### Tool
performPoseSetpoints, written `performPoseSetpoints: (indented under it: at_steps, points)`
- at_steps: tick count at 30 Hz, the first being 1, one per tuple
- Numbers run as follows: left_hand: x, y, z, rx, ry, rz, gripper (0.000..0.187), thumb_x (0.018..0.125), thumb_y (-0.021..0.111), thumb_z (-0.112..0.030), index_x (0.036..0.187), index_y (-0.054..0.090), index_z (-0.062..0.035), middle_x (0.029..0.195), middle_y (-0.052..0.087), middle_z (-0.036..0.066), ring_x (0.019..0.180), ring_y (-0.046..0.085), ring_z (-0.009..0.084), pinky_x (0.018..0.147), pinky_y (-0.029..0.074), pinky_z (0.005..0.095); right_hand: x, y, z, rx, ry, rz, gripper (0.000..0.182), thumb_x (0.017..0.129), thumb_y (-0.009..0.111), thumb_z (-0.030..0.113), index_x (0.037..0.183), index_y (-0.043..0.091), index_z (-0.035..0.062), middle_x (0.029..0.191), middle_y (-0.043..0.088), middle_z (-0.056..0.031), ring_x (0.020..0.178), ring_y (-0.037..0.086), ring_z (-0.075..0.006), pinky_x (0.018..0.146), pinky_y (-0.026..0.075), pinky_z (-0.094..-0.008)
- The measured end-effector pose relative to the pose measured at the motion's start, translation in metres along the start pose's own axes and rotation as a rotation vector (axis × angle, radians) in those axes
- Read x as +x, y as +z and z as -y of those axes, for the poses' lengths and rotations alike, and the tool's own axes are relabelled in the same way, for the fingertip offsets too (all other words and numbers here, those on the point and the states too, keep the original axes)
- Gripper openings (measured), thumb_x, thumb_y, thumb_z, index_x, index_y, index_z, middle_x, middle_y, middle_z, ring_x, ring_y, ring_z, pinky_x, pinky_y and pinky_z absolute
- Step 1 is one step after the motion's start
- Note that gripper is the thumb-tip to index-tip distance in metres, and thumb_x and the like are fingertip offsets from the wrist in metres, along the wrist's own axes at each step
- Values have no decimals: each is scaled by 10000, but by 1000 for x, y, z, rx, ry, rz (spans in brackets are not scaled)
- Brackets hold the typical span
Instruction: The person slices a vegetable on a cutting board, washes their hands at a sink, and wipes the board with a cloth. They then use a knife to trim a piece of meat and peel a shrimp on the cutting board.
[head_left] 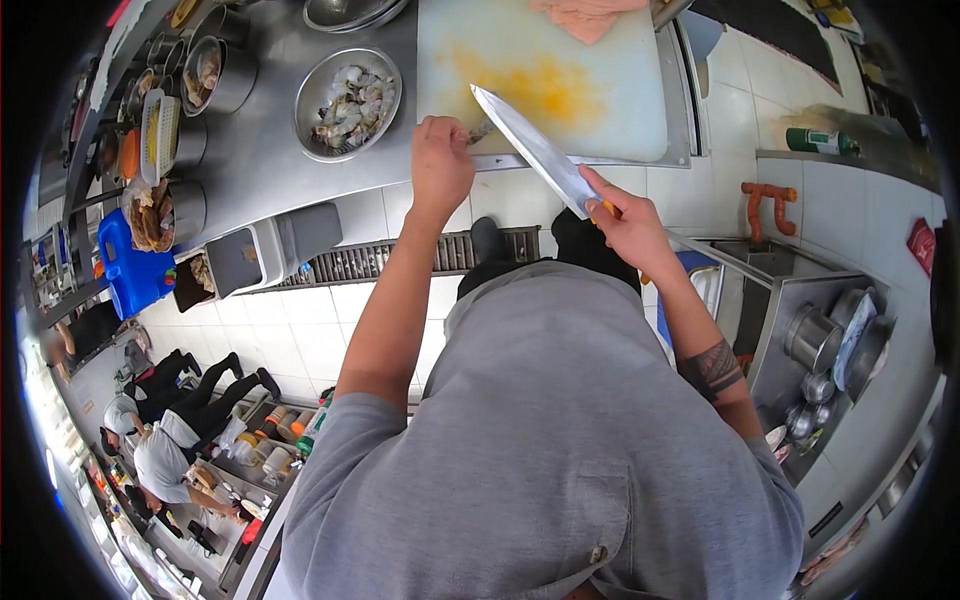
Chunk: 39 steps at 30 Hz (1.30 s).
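A large knife is in my right hand, its fingers closed round the yellow handle and its blade slanting up and left over the edge of the white cutting board. My left hand pinches a small greyish shrimp at the board's near left corner, close beside the blade. Yellow-orange stains mark the middle of the board. To the left of my left hand, a metal bowl holds several raw shrimp.
An orange cloth lies at the board's far edge. Metal pots and a white basket stand at the left, above a blue container. Co-workers stand at lower left. Pans sit on a right-hand shelf.
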<state>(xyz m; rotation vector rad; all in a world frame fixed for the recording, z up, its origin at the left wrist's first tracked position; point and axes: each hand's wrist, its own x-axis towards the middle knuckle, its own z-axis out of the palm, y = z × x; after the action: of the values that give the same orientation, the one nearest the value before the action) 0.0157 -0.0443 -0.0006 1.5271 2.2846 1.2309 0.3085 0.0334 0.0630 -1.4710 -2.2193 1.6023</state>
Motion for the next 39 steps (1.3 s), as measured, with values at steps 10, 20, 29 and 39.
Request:
performPoseSetpoints:
  at_steps: [10,20,29,39]
  points:
    - [-6,4,-10,-205,-269,9,83,954,586,37,1009,614,-19,861,711,159,817,712,356,747,557,403,5,3,0,-136,-42,-3,533,1010,634,223,1524,554,336,852,685,-211,778,678,-351,796,539,-403]
    - [-14,-71,-11,-196,-300,171,80,937,699,-58,1013,701,-34,888,736,153,809,711,308,761,558,374,5,15,-8,-91,-55,-38,521,1010,651,210,1517,570,299,810,682,-173,676,623,-238,739,543,-369]
    - [-72,-381,-26,-642,-213,-113,176,865,786,20,1000,695,-46,921,739,23,850,691,123,768,580,315,8,27,24,-16,100,11,553,1020,631,153,1551,550,287,727,561,-13,534,490,-81,501,482,-268]
    - [-342,-382,450,-39,-1274,-761,818,824,853,-317,1376,421,104,1356,563,231,1217,563,314,1036,464,386,7,40,54,-75,140,-5,570,1037,613,154,1586,503,263,724,550,-7,518,481,-80,467,455,-265]
